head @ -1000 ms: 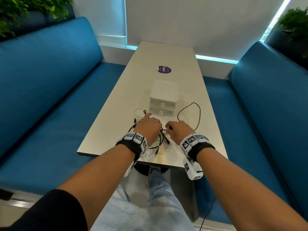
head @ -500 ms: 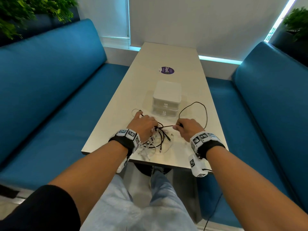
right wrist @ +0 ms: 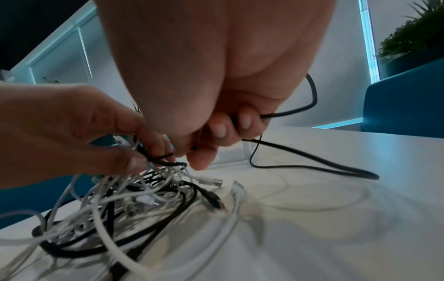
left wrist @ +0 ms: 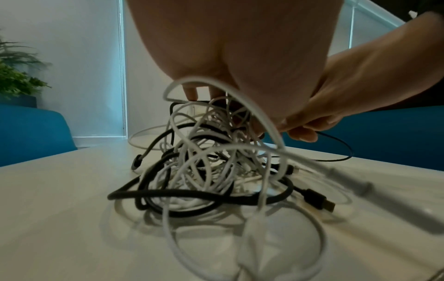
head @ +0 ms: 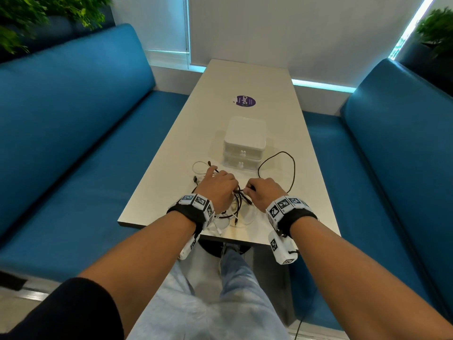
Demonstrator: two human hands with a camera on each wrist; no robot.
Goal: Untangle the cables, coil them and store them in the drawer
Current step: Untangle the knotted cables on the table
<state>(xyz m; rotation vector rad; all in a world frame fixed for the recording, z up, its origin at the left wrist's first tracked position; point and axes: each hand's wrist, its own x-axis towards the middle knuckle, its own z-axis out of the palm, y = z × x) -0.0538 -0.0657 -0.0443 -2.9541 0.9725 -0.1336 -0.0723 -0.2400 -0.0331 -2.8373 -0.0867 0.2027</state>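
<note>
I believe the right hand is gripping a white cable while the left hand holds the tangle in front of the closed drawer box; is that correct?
Not quite: the cable the right hand grips is black, as the right wrist view shows. The rest holds: the left hand holds the tangle in front of the closed drawer box.

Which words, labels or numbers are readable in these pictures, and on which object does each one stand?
"ClayG": on the round purple sticker on the table; the last letters are uncertain.
Smaller line on the same sticker: too small to read.
Black-and-white square codes on the wristbands: patterns only, and the tiny marks beside them are too small to read.
Drawer box, cables: no text visible.
</note>
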